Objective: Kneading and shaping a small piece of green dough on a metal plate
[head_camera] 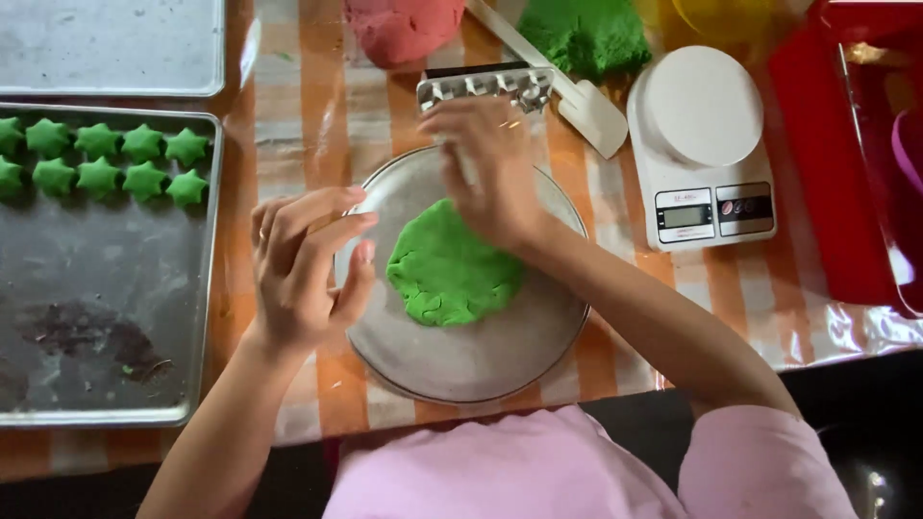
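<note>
Pink sleeves (pixel 577 471) sit closest. Flattened green dough (pixel 452 269) is found on the round metal plate (pixel 461 360), just under the right hand (pixel 490 168), fingers pinched on something unclear; left hand (pixel 303 264) held loosely curled, empty, beside it.

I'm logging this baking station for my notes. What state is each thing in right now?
Flattened green dough sheet: lying on the plate, edges notched.
Round metal plate: flat on the striped cloth.
Green star-shaped dough pieces: two rows on the tray.
Rectangular metal baking tray: mostly unfilled.
White digital kitchen scale: platform bare.
Red dough lump: unrolled.
Left hand: fingers curled, at the plate's rim.
Right hand: over the dough; grip unclear.
</note>
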